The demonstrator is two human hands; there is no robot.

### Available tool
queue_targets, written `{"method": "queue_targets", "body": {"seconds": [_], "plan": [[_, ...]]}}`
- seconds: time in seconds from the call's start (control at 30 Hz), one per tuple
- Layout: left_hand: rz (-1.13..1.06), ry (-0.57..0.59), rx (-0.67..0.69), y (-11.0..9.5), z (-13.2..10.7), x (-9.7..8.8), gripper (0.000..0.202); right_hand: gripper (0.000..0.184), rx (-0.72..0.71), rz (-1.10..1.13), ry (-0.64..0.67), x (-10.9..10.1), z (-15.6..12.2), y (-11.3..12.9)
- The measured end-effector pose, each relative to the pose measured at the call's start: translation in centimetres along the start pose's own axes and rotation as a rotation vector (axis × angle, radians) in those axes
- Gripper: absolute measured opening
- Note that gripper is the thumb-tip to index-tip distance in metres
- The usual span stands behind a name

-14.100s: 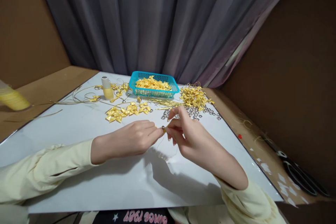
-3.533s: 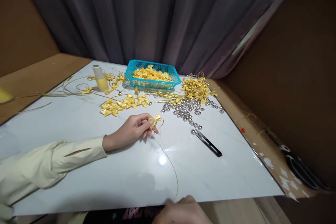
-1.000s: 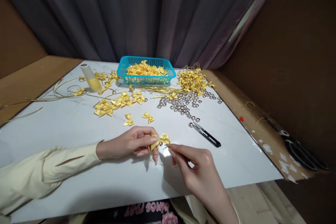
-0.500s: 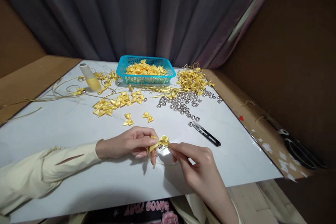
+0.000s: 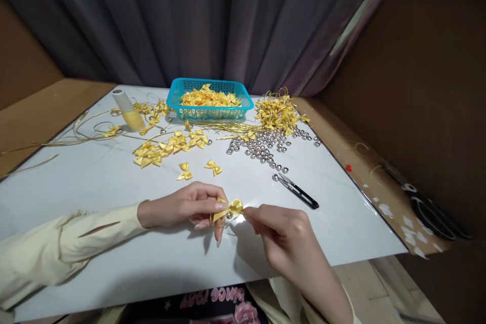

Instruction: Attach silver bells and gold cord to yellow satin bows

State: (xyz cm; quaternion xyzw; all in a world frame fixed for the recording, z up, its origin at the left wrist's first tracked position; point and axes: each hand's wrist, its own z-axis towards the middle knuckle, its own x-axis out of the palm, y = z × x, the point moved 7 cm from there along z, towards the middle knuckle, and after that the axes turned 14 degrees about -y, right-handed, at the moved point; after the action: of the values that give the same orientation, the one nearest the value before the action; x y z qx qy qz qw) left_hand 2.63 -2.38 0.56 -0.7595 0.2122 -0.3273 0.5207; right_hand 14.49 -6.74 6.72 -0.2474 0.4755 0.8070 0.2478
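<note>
Just above the white tabletop, my left hand point(image 5: 205, 206) pinches a yellow satin ribbon bow point(image 5: 236, 206) by its left side. A small silver bead point(image 5: 229, 215) sits at the bow's lower middle. My right hand point(image 5: 279, 228) is closed in a pinch at the bow's right edge, on what looks like a thin gold cord; its tip is mostly hidden by the fingers. Two loose bows, one of them upright point(image 5: 185, 171), lie beyond my left hand. Black thread snips point(image 5: 299, 193) rest beyond my right hand, with a single silver bead by their tips.
A turquoise basket point(image 5: 210, 113) of yellow bows stands at the back. To its right is a heap of corded bows point(image 5: 279, 114), with scattered silver beads point(image 5: 261, 152) in front. A spool of yellow thread point(image 5: 132, 117) stands left. Black scissors point(image 5: 429, 212) lie at the right.
My right fingers have shifted slightly at the bow's right edge, and the bow has tilted a little. The view has moved slightly.
</note>
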Motion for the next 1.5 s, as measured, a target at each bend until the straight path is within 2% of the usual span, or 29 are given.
{"method": "queue_targets", "body": {"seconds": [0.13, 0.47, 0.6, 0.77, 1.0, 1.17, 1.5], "plan": [[0.034, 0.008, 0.001, -0.1, -0.1, 0.1, 0.024, 0.034, -0.020, -0.060, 0.074, 0.0, 0.2, 0.2], [0.061, 0.017, 0.014, -0.4, -0.1, 0.2, 0.023, 0.031, -0.022, -0.081, 0.144, 0.1, 0.8, 0.6], [0.016, 0.024, 0.006, -0.3, -0.1, 0.3, 0.022, 0.033, -0.037, -0.058, 0.117, -0.2, 1.2, 0.6], [-0.100, -0.001, -0.030, -0.3, 0.0, 0.2, 0.022, 0.035, 0.011, 0.016, 0.070, -0.3, 1.4, 0.0], [-0.219, -0.026, -0.067, -0.1, 0.1, 0.0, 0.020, 0.031, 0.037, 0.116, 0.029, -0.2, 1.5, -0.3], [-0.214, -0.023, -0.080, 0.0, 0.1, 0.0, 0.020, 0.034, -0.019, 0.031, 0.049, -0.3, 1.6, 0.0], [-0.205, -0.003, -0.096, 0.0, 0.0, 0.2, 0.019, 0.032, -0.191, -0.097, 0.192, -0.2, 2.7, 1.4]]}}
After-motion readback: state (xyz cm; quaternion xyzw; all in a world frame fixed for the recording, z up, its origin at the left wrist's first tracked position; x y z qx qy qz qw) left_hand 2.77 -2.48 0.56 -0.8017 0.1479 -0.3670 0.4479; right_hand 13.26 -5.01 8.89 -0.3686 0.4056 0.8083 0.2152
